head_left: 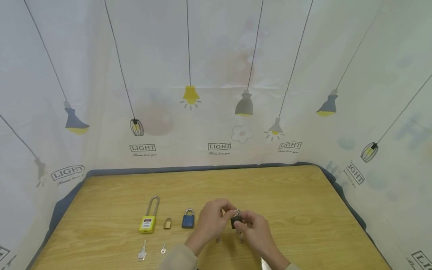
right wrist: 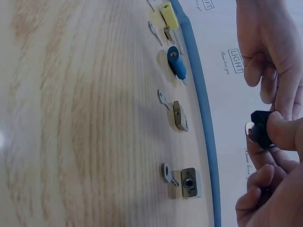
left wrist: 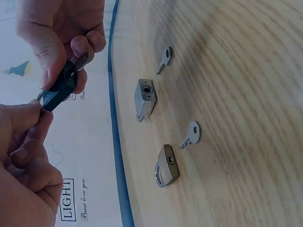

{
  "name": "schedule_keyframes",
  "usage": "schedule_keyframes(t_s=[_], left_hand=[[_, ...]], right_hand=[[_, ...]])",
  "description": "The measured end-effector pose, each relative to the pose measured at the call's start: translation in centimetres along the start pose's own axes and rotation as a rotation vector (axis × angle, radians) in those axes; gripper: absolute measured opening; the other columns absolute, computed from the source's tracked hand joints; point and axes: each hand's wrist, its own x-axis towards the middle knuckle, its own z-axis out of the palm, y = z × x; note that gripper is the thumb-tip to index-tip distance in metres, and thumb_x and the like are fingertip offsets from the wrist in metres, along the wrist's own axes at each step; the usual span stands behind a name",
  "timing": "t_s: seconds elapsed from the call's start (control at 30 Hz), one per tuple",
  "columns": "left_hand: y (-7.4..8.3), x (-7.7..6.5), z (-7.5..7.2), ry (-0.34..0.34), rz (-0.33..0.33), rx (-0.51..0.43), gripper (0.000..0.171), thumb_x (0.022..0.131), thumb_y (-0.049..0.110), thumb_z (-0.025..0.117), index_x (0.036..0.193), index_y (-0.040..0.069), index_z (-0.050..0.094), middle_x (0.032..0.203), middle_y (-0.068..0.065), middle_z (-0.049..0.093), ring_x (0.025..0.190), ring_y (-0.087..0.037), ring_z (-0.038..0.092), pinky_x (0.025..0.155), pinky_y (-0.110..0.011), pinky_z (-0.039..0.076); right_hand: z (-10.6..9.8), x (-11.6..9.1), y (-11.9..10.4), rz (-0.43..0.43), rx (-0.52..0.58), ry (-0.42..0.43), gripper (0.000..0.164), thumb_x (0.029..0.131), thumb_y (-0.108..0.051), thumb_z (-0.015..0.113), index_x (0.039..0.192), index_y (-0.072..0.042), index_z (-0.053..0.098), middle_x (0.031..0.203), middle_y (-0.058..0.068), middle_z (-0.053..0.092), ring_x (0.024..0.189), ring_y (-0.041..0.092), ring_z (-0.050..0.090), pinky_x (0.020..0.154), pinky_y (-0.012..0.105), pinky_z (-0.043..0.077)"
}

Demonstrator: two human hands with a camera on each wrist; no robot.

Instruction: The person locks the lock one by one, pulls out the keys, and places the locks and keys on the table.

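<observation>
A small black padlock [head_left: 234, 224] is held up between both hands, over the table. My right hand [head_left: 258, 230] grips its body, the thumb laid along one face. At the shackle end, the thumb and a finger of my left hand [head_left: 212, 218] pinch the padlock, covering much of the shackle. From the keyhole end of the padlock [left wrist: 59, 92] sticks a flat metal key [left wrist: 81, 61], close to the right hand's fingers. The right wrist view shows the round head of this key [right wrist: 250, 131] beside the black body.
Left of the hands lie a yellow long-shackle padlock [head_left: 147, 224], a small brass padlock [head_left: 167, 224] and a blue padlock [head_left: 188, 220]. Two keys [head_left: 142, 253] lie before them. Below the hands are a silver padlock [left wrist: 146, 97], a brownish padlock [left wrist: 167, 168] and their keys [left wrist: 192, 133].
</observation>
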Motion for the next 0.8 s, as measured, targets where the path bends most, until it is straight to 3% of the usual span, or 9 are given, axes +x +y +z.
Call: schedule_keyframes(t_s=[0.1, 0.4, 0.67, 0.8], left_hand=[[-0.2, -0.2, 0.0, -0.003, -0.022, -0.004, 0.004, 0.090, 0.025, 0.066, 0.089, 0.023, 0.070, 0.079, 0.016, 0.064, 0.053, -0.007, 0.044, 0.047, -0.022, 0.038], [-0.5, -0.5, 0.0, -0.013, -0.062, -0.052, 0.009, 0.092, 0.033, 0.063, 0.095, 0.027, 0.070, 0.089, 0.016, 0.066, 0.047, -0.010, 0.042, 0.042, -0.023, 0.036], [-1.2, -1.1, -0.1, 0.010, -0.036, -0.106, 0.024, 0.092, 0.043, 0.061, 0.108, 0.027, 0.067, 0.091, 0.010, 0.062, 0.048, -0.007, 0.039, 0.043, -0.022, 0.038], [-1.7, -1.9, -0.3, -0.043, -0.061, -0.159, 0.031, 0.088, 0.045, 0.065, 0.113, 0.027, 0.064, 0.091, 0.007, 0.060, 0.050, -0.007, 0.041, 0.044, -0.022, 0.040]], right_hand=[[0.0, 0.2, 0.2, 0.011, 0.009, -0.025, 0.016, 0.089, -0.014, 0.065, 0.100, -0.002, 0.064, 0.094, 0.005, 0.067, 0.090, 0.017, 0.063, 0.082, 0.036, 0.054], [-0.3, 0.2, 0.1, 0.001, 0.067, -0.086, 0.025, 0.089, -0.020, 0.066, 0.105, 0.000, 0.062, 0.099, 0.009, 0.067, 0.090, 0.019, 0.065, 0.080, 0.029, 0.055], [-0.2, 0.1, 0.1, -0.013, 0.026, -0.063, 0.023, 0.088, -0.022, 0.068, 0.102, -0.004, 0.065, 0.091, 0.006, 0.065, 0.083, 0.019, 0.056, 0.074, 0.028, 0.046], [-0.1, 0.1, -0.1, 0.007, 0.022, -0.012, 0.019, 0.085, -0.026, 0.070, 0.099, -0.012, 0.069, 0.089, 0.003, 0.066, 0.078, 0.019, 0.052, 0.066, 0.027, 0.042]])
